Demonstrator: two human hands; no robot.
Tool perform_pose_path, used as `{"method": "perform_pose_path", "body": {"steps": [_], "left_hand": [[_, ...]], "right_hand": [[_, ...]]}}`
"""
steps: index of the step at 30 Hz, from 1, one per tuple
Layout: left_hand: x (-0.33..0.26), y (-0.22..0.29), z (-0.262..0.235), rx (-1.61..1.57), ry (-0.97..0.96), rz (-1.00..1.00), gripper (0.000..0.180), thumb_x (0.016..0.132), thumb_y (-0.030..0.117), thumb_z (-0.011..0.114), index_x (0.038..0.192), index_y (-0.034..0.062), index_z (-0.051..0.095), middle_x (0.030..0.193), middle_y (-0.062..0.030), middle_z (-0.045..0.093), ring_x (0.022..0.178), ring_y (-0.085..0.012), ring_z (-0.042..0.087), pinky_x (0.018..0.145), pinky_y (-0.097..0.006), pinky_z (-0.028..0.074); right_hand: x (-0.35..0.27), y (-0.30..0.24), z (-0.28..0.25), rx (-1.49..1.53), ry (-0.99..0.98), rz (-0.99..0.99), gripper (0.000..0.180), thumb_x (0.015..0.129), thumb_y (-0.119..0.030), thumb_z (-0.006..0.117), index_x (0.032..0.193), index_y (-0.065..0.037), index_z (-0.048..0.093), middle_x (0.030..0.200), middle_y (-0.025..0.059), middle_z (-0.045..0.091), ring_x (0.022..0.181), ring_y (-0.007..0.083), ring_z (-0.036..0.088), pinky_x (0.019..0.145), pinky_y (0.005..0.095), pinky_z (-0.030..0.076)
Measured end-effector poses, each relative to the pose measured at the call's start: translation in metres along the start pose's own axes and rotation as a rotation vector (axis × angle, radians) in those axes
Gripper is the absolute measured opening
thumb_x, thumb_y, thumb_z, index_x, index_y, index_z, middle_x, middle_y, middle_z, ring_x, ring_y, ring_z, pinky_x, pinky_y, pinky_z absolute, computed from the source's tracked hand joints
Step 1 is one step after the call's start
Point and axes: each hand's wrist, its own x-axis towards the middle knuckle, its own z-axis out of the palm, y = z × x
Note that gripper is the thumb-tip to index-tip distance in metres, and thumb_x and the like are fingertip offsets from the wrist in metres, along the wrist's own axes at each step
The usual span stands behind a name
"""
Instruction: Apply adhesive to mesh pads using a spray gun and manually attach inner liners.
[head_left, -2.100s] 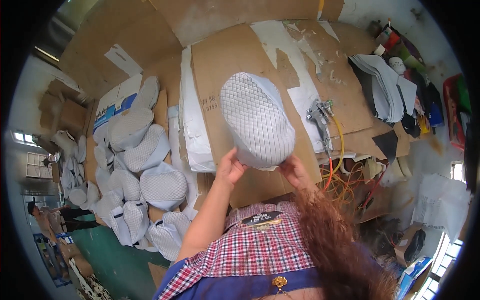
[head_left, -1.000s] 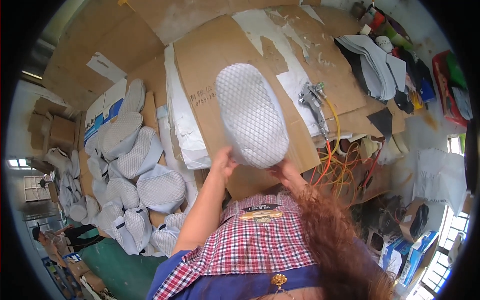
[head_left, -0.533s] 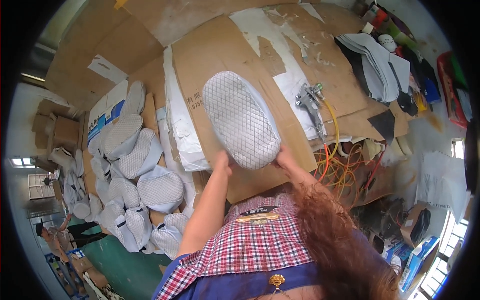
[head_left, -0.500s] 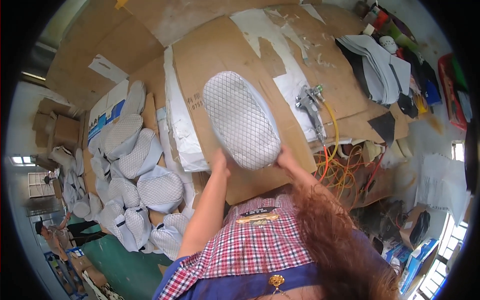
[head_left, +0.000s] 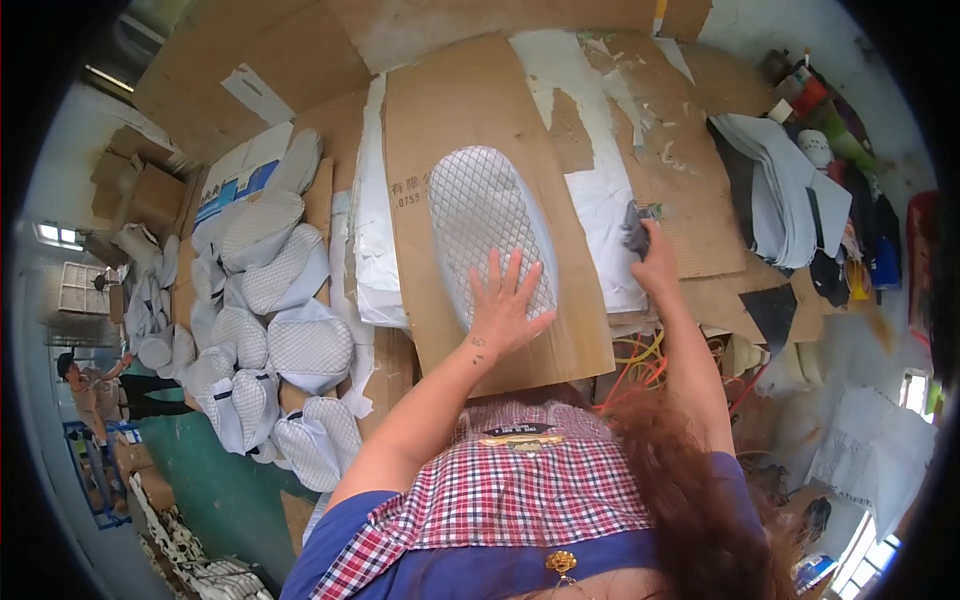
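A long oval quilted cover [head_left: 478,205], pale grey with dark diamond stitching, lies flat on a brown cardboard sheet [head_left: 565,340] in front of me. My left hand [head_left: 505,305] rests on its near end, palm down with the fingers spread. To the right, my right hand [head_left: 657,265] is closed round a grey metal spray gun [head_left: 634,228], which is partly hidden by the fingers. The gun is over white paper beside the cardboard.
Several similar quilted covers [head_left: 262,230] are heaped at the left. On the right lies a stack of grey sheets [head_left: 768,190], with a black fabric scrap [head_left: 770,318] nearer. Orange and yellow hoses [head_left: 640,365] hang below the table edge. A person [head_left: 95,385] is far left.
Both hands have left the cover's near edges. The left now lies spread on top of it; the right has reached across and taken hold of the spray gun.
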Motion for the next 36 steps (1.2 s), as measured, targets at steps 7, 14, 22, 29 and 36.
{"method": "perform_pose_path", "body": {"steps": [7,14,22,29,36], "left_hand": [[-0.005,-0.003,-0.004,-0.042,0.033,0.009,0.074,0.076,0.054,0.051,0.136,0.0162,0.03,0.146,-0.0124,0.01,0.134,-0.0344,-0.005,0.103,-0.057,-0.003],[-0.034,0.012,-0.008,-0.024,0.033,0.119,0.069,0.077,0.043,0.055,0.134,0.013,0.032,0.142,-0.014,0.022,0.132,-0.039,0.012,0.102,-0.06,0.009],[-0.083,0.007,-0.012,-0.104,0.018,0.234,0.068,0.072,0.033,0.062,0.131,0.0106,0.035,0.14,-0.0139,0.026,0.131,-0.0368,0.018,0.103,-0.053,0.017],[-0.137,-0.017,-0.015,-0.54,0.174,0.226,0.033,0.074,0.019,0.059,0.104,0.0056,0.056,0.115,-0.0145,0.051,0.114,-0.0331,0.042,0.094,-0.044,0.033],[-0.242,-0.104,0.032,-0.791,0.304,-0.298,0.014,0.075,0.012,0.056,0.084,0.0015,0.062,0.075,-0.0146,0.062,0.069,-0.0268,0.062,0.064,-0.034,0.049]], "right_hand": [[-0.084,-0.073,-0.191,0.865,-0.122,-0.223,0.058,0.08,-0.004,0.06,0.131,-0.006,0.034,0.088,0.0021,0.052,0.078,0.0118,0.05,0.072,0.0238,0.042],[-0.154,-0.172,-0.259,1.131,-0.289,-0.112,0.057,0.08,-0.004,0.06,0.131,-0.001,0.034,0.091,0.0021,0.053,0.079,0.0099,0.05,0.073,0.0245,0.043],[-0.208,-0.198,-0.276,1.061,-0.259,-0.197,0.06,0.077,-0.002,0.063,0.13,-0.002,0.037,0.088,0.0021,0.054,0.075,0.0077,0.051,0.067,0.0221,0.043],[-0.24,-0.192,-0.292,0.837,-0.234,-0.159,0.059,0.076,-0.005,0.065,0.129,-0.001,0.038,0.088,0.0014,0.054,0.078,0.0077,0.051,0.069,0.0208,0.042],[-0.28,-0.186,-0.302,0.935,-0.213,-0.002,0.056,0.073,-0.007,0.066,0.124,0.001,0.043,0.09,0.0014,0.054,0.079,0.0084,0.05,0.07,0.023,0.042]]}}
